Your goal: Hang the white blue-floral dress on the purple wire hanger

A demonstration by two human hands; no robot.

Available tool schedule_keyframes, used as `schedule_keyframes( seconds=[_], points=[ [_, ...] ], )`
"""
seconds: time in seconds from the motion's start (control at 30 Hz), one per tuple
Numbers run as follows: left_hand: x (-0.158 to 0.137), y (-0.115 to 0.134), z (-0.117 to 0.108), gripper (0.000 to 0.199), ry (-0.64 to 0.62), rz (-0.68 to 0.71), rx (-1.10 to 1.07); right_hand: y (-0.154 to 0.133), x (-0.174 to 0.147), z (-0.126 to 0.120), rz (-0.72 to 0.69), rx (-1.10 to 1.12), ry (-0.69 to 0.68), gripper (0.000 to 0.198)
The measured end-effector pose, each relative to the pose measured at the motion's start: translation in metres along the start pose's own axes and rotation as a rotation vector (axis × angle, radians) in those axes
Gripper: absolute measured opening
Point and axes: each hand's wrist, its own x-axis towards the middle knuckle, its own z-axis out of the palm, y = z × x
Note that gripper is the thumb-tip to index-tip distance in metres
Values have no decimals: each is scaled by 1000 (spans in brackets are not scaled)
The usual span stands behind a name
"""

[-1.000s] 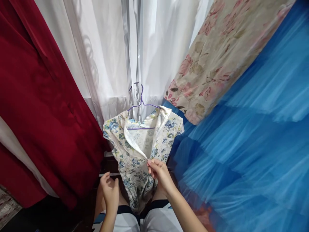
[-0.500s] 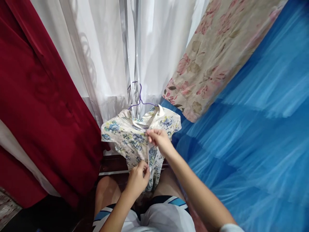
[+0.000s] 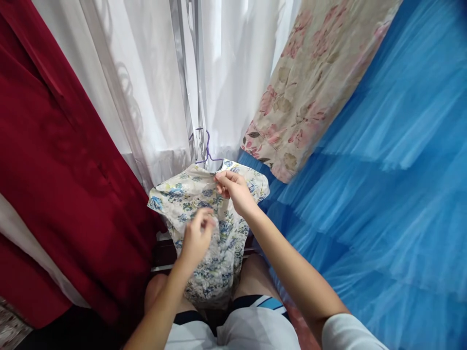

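Observation:
A short-sleeved floral blouse (image 3: 226,243), cream with blue and yellow-green flowers, hangs in front of me on a purple hanger (image 3: 208,151). My right hand (image 3: 233,188) pinches the blouse at the top of its front, at the neckline. Whatever small part lies between those fingertips is hidden. Over the middle of the blouse is my left hand (image 3: 197,236), its half-bent fingers apart and slightly blurred. It appears to hold nothing. The hem of the blouse hangs between my knees.
White curtains (image 3: 153,87) with ribbon-like strips hang behind the hanger. Dark red cloth (image 3: 73,170) fills the left side. On the right hang a pink-flowered cloth (image 3: 292,107) and blue tiered tulle (image 3: 383,170). A dark ledge (image 3: 162,253) shows behind the blouse.
My right hand has risen to the neckline, and the front opening of the blouse is now drawn together there. My left hand has let go of the lower front and moved up.

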Motion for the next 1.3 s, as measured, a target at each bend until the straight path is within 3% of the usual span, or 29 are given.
schedule_keyframes(
  seconds=[0.07,0.2,0.3,0.4,0.5,0.6,0.7,0.77,0.83,0.9,1.0,1.07,1.17,1.3],
  points=[
    [39,17,-17,37,114,89,-10,-3,-3,0,-31,-49,-30,24],
    [98,36,-29,25,117,313,119,0,1,1,-140,-133,-86,27],
    [117,38,-27,25,182,388,189,19,9,-1,-219,-196,7,27],
    [124,30,-38,24,332,340,137,44,9,-7,-228,-243,89,30],
    [126,4,-71,26,496,231,93,58,-2,-17,-161,-236,47,32],
    [117,-40,-104,30,604,74,45,61,-18,-24,-127,-239,4,33],
    [98,-88,-116,34,745,-90,17,64,-31,-21,-106,-264,-42,32],
    [81,-112,-107,36,783,-190,13,69,-36,-18,-96,-280,-64,31],
    [62,-126,-86,38,743,-250,9,75,-38,-23,-92,-285,-58,31],
    [41,-131,-58,41,638,-284,-8,82,-37,-40,-88,-294,-6,31],
    [14,-127,-12,48,404,-296,-83,95,-35,-87,-50,-376,188,30],
    [2,-118,15,50,304,-291,-145,106,-37,-124,7,-447,319,32],
    [0,-90,42,48,216,-275,-244,124,-50,-166,96,-518,383,32],
    [8,-36,58,35,88,-182,-372,133,-76,-179,196,-608,379,24]
  ],
)
